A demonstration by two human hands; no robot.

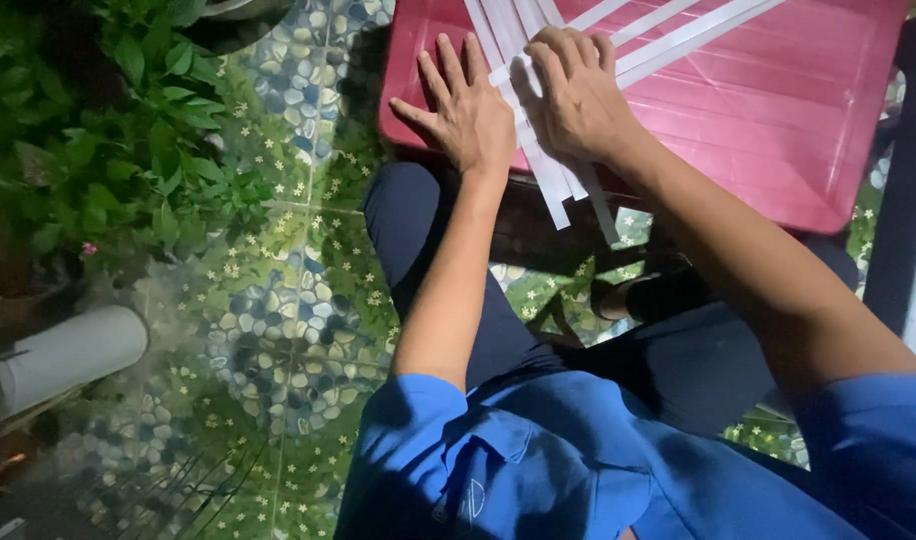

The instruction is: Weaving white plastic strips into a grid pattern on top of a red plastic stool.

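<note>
Head view: white strips (pixel 563 190) lie crossed and fanned over a pink plastic surface (pixel 778 130), their near ends overhanging its edge; a few look interlaced, most run loose, so the weaving seems barely begun. Left hand (pixel 468 110) is spread flat, fingers open, pressing beside the strips and gripping nothing; right hand (pixel 578 95) is curled down over the crossing, pinning it, though whether it pinches a strip I cannot tell. Around: pebble-patterned floor tiles (pixel 278 340), leafy plants (pixel 108 150), a pale pipe (pixel 63 355).
</note>
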